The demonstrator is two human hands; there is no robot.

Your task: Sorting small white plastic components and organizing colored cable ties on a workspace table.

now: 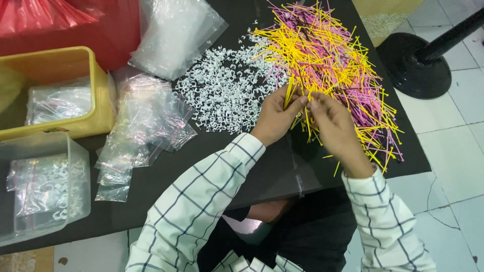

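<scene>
- Yellow and pink thin sticks [333,60] lie in a loose heap toward the far right corner of the dark tabletop [166,174], within easy reach of both hands.
- Left hand [276,117] is closed around a small bunch of yellow sticks [290,93], pinched upright between thumb and fingers, seemingly to keep them gathered and aligned.
- Right hand [335,126] meets it just beside, fingertips pinched on the same bunch; a few more sticks hang below its palm.
- White small plastic rings [224,93] are spread in a flat pile just left of the hands, touching the edge of the stick heap.
- Small clear zip bags [143,126], apparently empty, are fanned out further left, with a larger clear plastic bag [174,32] beyond them at the far edge.
- Yellow tub [101,95] at the left edge holds filled clear bags.
- Clear plastic box [75,191] at the near left corner holds bags with white rings and pink sticks inside.
</scene>
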